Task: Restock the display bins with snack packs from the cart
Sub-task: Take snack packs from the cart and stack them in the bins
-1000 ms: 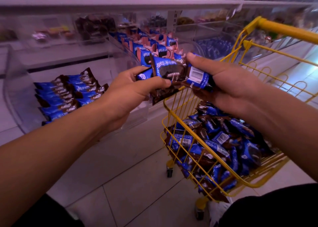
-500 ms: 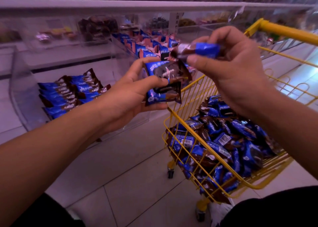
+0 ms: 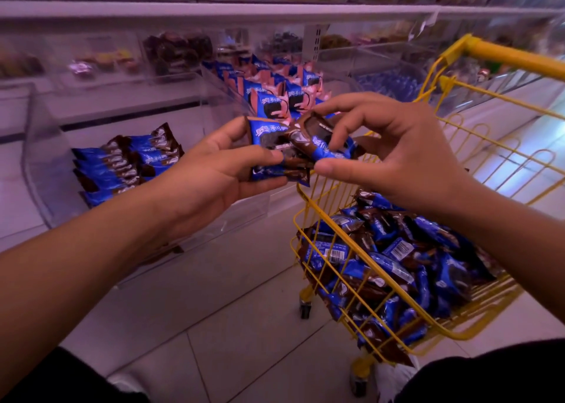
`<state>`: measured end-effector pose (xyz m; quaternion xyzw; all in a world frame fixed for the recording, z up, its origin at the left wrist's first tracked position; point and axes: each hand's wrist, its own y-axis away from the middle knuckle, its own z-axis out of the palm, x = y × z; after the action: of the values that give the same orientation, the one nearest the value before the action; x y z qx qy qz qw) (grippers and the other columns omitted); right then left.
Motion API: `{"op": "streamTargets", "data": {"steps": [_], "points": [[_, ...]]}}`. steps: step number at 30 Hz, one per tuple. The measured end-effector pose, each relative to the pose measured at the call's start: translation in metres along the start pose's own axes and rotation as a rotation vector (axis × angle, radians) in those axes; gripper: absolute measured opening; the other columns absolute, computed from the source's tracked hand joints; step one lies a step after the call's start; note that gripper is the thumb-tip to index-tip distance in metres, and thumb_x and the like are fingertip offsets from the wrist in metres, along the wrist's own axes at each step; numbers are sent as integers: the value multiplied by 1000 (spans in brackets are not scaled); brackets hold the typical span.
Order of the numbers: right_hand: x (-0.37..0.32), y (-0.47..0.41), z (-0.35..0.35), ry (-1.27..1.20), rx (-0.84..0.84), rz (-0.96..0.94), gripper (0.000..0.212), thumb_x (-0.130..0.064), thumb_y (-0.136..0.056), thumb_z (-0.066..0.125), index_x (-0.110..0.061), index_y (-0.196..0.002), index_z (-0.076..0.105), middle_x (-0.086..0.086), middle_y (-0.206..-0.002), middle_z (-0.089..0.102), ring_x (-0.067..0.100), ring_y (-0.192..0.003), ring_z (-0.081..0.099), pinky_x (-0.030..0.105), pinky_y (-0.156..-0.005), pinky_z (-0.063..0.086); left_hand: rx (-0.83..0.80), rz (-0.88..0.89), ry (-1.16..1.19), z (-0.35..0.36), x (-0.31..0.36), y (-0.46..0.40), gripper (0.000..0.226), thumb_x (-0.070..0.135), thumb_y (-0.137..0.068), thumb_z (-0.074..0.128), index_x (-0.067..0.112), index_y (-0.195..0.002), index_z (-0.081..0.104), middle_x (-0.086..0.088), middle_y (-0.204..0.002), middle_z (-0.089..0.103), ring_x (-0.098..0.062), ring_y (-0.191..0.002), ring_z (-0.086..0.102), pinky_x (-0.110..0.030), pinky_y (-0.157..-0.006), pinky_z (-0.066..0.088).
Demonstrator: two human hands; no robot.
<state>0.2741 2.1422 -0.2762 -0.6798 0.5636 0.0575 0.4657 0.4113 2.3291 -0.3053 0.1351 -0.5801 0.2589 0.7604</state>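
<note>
We are well into the restock but far from done, as far as we can judge. Our left hand (image 3: pixel 214 170) holds a small stack of blue-and-brown snack packs (image 3: pixel 272 146), thumb curled over the top and fingers underneath, raised in front of the bins. Our right hand (image 3: pixel 394 155) pinches one more pack (image 3: pixel 321 144) between thumb and fingertips and lays it against that stack, so both hands meet just above the near corner of the yellow cart (image 3: pixel 458 335). The clear display bin (image 3: pixel 42 146) to the left, on the lower shelf, already carries a few rows of the same packs (image 3: pixel 128 164), stacked toward its back, while its front part shows no packs yet. The neighbouring bin (image 3: pixel 275 94) behind our hands looks filled with blue-and-pink packs, so we take it that it needs nothing from this cart. The cart basket holds a deep heap of packs (image 3: pixel 394 265), which tells us most of the stock is yet to be moved. What is left, in our reading, is to set the gathered handful into the left bin beside the rows there, then go back to the cart for many more handfuls.
</note>
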Motion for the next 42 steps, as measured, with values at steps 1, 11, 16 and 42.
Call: {"op": "streamTargets", "data": {"steps": [1,11,16,42], "points": [[1,-1,1,-29,17,10,19,-16,-77,84,-12,-85,67,6,-122,66,15,-120,61,39,-90,57,-19,1,-14,-1,0,1,43,4,-71,70,16,-112,64,-10,-116,72,-23,-102,72,-29,-78,59],[-11,-17,10,-630,1,442,59,21,-75,61,-6,-127,61,16,-108,71,21,-93,69,26,-78,56,29,261,-427,-1,-2,8,71,1,-72,78,41,-125,54,-1,-127,64,-21,-102,72,-26,-84,57],[-12,-17,12,-393,-36,499,42,6,-69,79,-13,-106,73,7,-86,70,19,-76,68,33,-62,60,85,259,-537,1,-6,10,64,2,-69,81,30,-121,57,5,-126,63,-16,-98,73,-33,-83,60],[-20,-15,25,-791,119,609,15,-5,-87,68,-9,-100,61,11,-99,74,27,-91,74,36,-72,61,226,174,-11,18,-1,8,46,-19,-83,53,20,-107,58,-17,-123,64,-18,-96,71,-31,-84,58]]}}
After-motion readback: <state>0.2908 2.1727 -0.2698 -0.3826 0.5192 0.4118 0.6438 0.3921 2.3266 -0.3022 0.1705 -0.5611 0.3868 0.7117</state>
